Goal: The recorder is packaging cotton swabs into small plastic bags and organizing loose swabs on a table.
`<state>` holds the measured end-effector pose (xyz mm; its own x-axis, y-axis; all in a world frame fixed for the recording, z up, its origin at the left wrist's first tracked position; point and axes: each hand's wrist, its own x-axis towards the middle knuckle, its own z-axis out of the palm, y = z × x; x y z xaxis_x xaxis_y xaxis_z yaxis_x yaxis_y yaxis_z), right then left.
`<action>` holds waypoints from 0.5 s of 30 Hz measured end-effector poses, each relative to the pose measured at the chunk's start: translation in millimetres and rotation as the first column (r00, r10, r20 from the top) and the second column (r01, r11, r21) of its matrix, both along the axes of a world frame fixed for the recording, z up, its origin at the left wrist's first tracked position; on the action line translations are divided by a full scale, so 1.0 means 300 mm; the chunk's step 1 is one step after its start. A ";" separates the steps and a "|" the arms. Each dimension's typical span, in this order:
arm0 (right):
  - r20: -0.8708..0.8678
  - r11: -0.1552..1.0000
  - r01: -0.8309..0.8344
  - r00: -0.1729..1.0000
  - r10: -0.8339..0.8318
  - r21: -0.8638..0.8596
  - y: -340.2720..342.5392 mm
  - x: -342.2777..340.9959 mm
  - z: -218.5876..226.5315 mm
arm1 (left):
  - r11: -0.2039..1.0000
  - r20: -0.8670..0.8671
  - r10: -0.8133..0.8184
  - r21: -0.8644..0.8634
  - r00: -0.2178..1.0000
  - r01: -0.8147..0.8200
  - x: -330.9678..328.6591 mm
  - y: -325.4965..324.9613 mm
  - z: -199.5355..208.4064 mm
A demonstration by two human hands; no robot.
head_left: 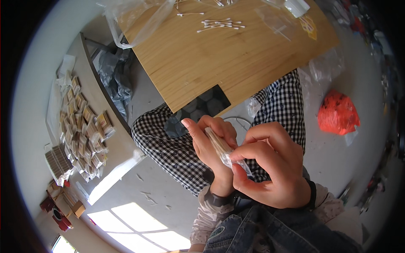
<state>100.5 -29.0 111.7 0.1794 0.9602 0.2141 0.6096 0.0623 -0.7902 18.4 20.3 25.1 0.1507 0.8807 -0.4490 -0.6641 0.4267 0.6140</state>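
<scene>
With left hand (206,148) clasps packet (219,144); with right hand (276,164) pinches its lower end. Lies between both, slanting lengthwise from upper left to lower right, with loose end nearer right hand. Cannot tell from this angle whether sealed.

Clear plastic pkt (241,163), pale sticks (217,142) inside, tilted, held btwn fingers (255,152)
</scene>
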 end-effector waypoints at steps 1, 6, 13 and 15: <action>0.012 1.000 0.007 1.000 -0.007 0.000 0.002 0.002 -0.003 | 1.000 0.000 -0.003 -0.001 1.000 0.003 0.001 -0.001 -0.003; 0.041 0.998 0.038 0.998 -0.040 0.041 0.013 0.012 -0.018 | 0.996 0.036 0.001 -0.085 0.999 0.002 0.012 -0.003 -0.002; 0.222 0.998 0.009 0.975 -0.024 0.068 0.018 0.033 0.004 | 0.999 -0.236 0.043 -0.007 0.971 -0.046 0.004 0.012 0.027; 0.277 0.997 -0.022 0.961 -0.001 0.079 0.019 0.045 0.011 | 0.995 -0.384 0.080 0.081 0.920 -0.053 -0.002 0.016 0.025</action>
<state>114.0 -23.1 115.1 0.0924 0.9393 0.3305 0.8027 0.1262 -0.5829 17.8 25.0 32.7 -0.0825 0.9130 -0.3995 -0.3952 0.3380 0.8541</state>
